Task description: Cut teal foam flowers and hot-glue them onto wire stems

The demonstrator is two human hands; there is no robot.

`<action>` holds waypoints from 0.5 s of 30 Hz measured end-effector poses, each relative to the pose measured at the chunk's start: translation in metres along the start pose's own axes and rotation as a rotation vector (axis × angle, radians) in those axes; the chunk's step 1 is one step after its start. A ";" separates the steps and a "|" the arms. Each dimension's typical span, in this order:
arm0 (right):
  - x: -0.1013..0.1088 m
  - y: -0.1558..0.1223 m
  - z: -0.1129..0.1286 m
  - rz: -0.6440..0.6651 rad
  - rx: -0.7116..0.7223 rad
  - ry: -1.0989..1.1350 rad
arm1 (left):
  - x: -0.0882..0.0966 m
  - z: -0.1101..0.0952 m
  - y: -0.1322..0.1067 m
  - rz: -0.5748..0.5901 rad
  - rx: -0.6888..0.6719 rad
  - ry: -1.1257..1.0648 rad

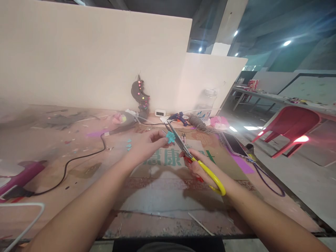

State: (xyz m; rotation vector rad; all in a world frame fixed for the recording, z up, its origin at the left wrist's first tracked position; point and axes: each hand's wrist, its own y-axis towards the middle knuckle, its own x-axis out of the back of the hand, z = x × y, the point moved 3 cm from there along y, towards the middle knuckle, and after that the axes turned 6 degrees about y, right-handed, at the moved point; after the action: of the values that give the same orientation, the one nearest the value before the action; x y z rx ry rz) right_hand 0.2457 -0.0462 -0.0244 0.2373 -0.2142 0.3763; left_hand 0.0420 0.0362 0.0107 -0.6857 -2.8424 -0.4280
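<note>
My left hand (156, 140) pinches a small turquoise flower-like piece (170, 137) between thumb and fingertips. In my right hand (198, 165) is a pair of scissors (181, 141) with a yellow handle, its blades pointing up and away from me. The blades lie right beside the turquoise piece; I cannot tell whether they touch it. Something red (188, 159) also shows among the right fingers, mostly hidden. Left of the hands, several turquoise petal-shaped bits (128, 141) lie on the table. Beneath both hands is a cardboard sheet (172, 159) printed with green characters.
A glue gun (181, 119), a roll of twine (198, 123), a small digital clock (160, 113) and a clear bottle (207, 101) stand toward the back. A dark crescent ornament (140, 92) leans at the board. On the right lies a phone (234, 144); a black cable (78, 157) crosses the left.
</note>
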 end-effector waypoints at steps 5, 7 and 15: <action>0.001 0.000 -0.001 -0.009 -0.012 -0.012 | 0.000 0.001 0.001 0.013 0.003 0.005; 0.001 -0.001 -0.001 -0.013 -0.017 -0.013 | 0.000 -0.001 0.000 0.015 0.009 -0.004; 0.002 -0.002 0.001 0.008 -0.025 -0.030 | 0.006 -0.005 -0.003 -0.031 0.026 -0.006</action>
State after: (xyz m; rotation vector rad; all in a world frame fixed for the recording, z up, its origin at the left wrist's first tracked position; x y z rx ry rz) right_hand 0.2477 -0.0472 -0.0236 0.2176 -0.2497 0.3774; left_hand 0.0359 0.0346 0.0167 -0.6402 -2.8625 -0.3940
